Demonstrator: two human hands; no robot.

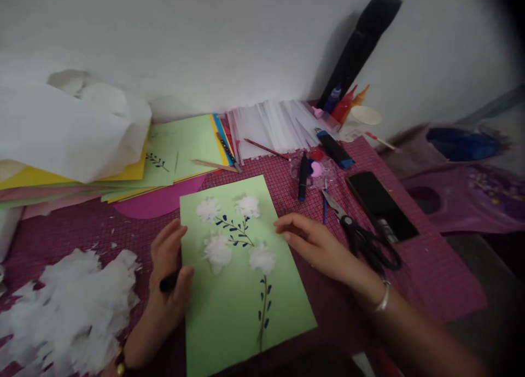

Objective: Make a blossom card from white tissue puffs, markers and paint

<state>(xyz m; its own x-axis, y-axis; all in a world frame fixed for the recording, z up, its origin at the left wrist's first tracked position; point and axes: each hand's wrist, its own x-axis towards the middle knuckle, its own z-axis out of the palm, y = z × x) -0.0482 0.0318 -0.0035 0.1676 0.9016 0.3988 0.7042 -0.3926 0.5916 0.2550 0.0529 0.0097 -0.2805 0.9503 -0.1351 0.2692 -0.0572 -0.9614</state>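
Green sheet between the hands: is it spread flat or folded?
Spread: the green sheet shows one broad face, with no fold visible.

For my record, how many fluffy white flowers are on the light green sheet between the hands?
4 fluffy white flowers, in a group: upper left, upper right, lower left, lower right. None seems hidden.

Card (217,317) at table (438,289)'s near edge, flowers (262,258) on its far half; left hand (162,265) at card's left edge, right hand (318,248) at its right edge; paper scraps (77,311) toward near-left corner; paper stack (192,133) toward far-left corner, loose sheet (74,131) on top; strips (270,125) along far edge; bottles (344,106) and cup (366,115), far-right corner; scissors (348,224) right of card, phone (381,202) beyond them, by right edge
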